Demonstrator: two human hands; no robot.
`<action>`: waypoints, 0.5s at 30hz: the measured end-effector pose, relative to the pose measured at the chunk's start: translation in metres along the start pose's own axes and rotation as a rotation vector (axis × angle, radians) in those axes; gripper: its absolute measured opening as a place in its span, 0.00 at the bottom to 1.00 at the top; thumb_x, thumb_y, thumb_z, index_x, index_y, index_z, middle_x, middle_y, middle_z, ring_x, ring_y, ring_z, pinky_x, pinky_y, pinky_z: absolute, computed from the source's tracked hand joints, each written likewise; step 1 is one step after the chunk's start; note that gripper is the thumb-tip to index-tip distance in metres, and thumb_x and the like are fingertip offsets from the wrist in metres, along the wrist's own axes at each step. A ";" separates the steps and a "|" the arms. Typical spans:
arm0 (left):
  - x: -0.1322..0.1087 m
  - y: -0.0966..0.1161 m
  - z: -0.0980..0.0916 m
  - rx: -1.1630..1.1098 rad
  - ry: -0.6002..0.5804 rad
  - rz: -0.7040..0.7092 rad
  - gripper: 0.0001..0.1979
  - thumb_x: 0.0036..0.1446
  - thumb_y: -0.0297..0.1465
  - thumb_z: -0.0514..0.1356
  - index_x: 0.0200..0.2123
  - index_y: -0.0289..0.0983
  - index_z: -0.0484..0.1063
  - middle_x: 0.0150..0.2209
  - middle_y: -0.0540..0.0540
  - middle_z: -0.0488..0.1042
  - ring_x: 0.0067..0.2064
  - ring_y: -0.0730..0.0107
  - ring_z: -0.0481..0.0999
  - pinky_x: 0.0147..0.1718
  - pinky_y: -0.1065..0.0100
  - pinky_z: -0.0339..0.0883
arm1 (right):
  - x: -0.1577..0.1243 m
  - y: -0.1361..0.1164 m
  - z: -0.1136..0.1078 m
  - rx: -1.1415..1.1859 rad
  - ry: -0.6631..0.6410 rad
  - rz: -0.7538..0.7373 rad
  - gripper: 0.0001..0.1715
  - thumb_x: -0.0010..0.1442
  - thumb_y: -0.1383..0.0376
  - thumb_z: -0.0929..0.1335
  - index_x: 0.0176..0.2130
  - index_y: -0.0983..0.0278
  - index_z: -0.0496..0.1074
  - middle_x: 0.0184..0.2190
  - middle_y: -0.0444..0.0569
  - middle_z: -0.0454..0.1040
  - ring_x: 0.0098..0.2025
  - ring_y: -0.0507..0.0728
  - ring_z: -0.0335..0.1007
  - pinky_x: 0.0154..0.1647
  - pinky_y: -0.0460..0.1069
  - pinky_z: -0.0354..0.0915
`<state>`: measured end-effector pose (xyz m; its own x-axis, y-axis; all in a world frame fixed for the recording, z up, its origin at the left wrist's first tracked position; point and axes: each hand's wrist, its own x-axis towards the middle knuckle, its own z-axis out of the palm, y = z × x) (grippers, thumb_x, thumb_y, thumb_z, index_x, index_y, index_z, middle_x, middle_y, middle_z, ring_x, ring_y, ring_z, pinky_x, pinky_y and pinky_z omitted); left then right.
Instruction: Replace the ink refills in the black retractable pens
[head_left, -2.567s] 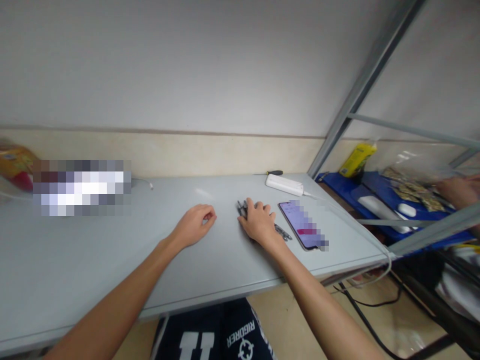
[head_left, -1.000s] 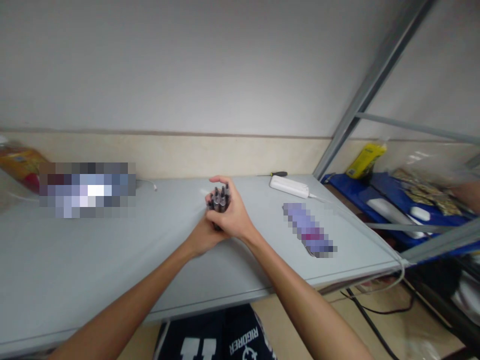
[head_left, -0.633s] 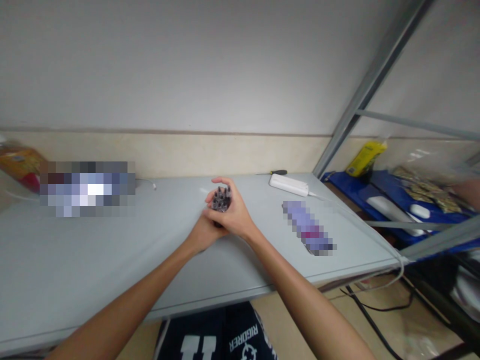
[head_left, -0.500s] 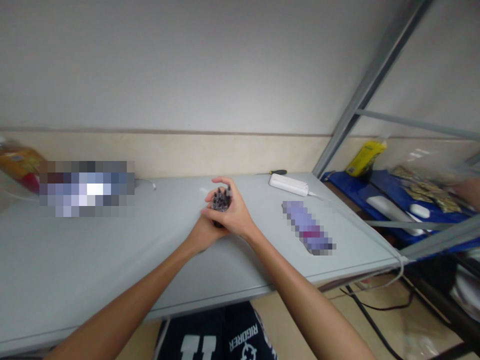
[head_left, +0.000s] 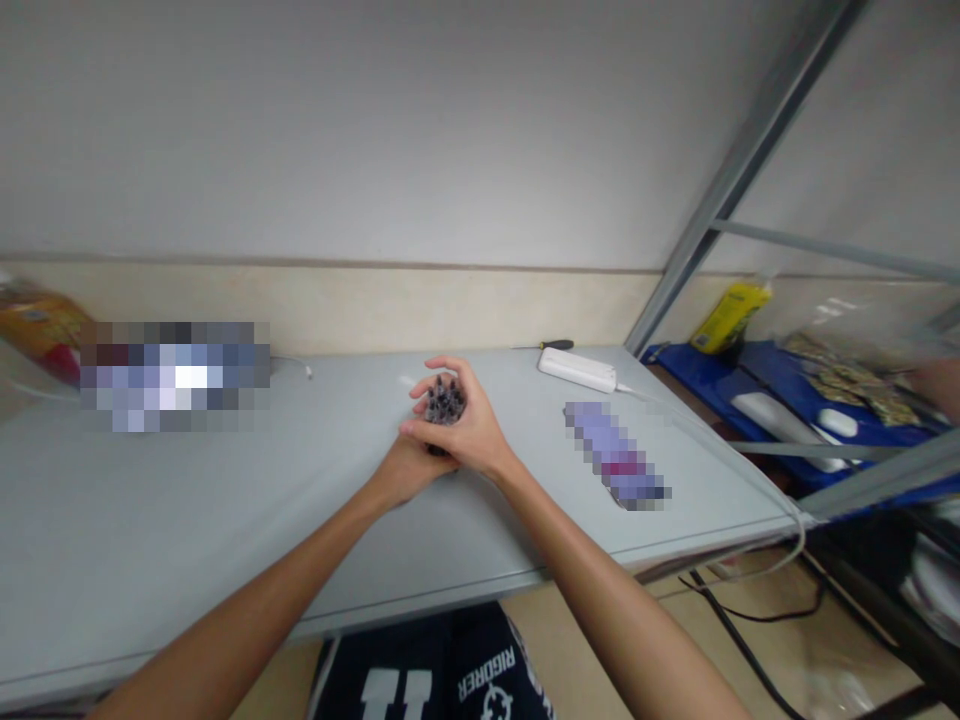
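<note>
My right hand [head_left: 466,432] is wrapped round a bundle of several dark pens [head_left: 444,402], held upright above the grey table [head_left: 187,510] with their ends pointing up. My left hand [head_left: 403,468] sits just below and to the left of it, closed against the lower end of the same bundle. Most of the pens' length is hidden inside my fingers.
A phone [head_left: 616,456] lies flat to the right of my hands. A white power strip [head_left: 576,368] and a small screwdriver [head_left: 551,345] lie at the table's back edge. A metal shelf frame [head_left: 739,165] and a blue tray [head_left: 780,410] stand at the right.
My right hand picked the pens up from beside the phone and brought them left to meet my left hand. In the last second the bundle has sunk slightly into my fingers.
</note>
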<state>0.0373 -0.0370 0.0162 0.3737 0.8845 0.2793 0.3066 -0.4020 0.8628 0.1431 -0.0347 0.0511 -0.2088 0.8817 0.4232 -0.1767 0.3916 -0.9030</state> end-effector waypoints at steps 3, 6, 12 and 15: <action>0.001 0.001 0.000 0.005 0.018 0.008 0.26 0.47 0.29 0.58 0.53 0.33 0.64 0.46 0.41 0.73 0.52 0.56 0.69 0.54 0.55 0.61 | -0.001 0.000 0.001 -0.015 0.011 0.001 0.37 0.38 0.63 0.75 0.45 0.57 0.58 0.34 0.42 0.68 0.33 0.51 0.66 0.38 0.49 0.66; 0.001 0.003 -0.001 0.012 0.043 0.046 0.25 0.46 0.29 0.58 0.50 0.32 0.66 0.46 0.40 0.73 0.54 0.54 0.67 0.55 0.54 0.60 | -0.002 -0.002 0.004 -0.020 0.034 -0.007 0.32 0.41 0.66 0.73 0.45 0.58 0.59 0.33 0.42 0.69 0.32 0.51 0.67 0.38 0.50 0.65; 0.000 0.005 -0.003 0.105 0.057 0.055 0.19 0.44 0.27 0.56 0.43 0.33 0.71 0.39 0.42 0.76 0.48 0.55 0.71 0.49 0.57 0.66 | -0.005 -0.008 0.010 -0.062 0.100 -0.044 0.27 0.42 0.69 0.70 0.43 0.58 0.60 0.27 0.39 0.67 0.29 0.51 0.65 0.36 0.49 0.65; 0.000 0.002 -0.003 0.163 0.054 0.017 0.16 0.44 0.26 0.56 0.39 0.34 0.73 0.36 0.44 0.77 0.46 0.56 0.72 0.47 0.59 0.68 | -0.005 -0.009 0.010 -0.082 0.095 -0.070 0.26 0.42 0.70 0.69 0.42 0.59 0.61 0.27 0.39 0.67 0.29 0.51 0.64 0.36 0.48 0.64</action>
<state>0.0349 -0.0373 0.0196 0.3333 0.8871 0.3193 0.4405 -0.4459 0.7792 0.1358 -0.0457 0.0582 -0.1064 0.8709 0.4797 -0.1075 0.4696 -0.8763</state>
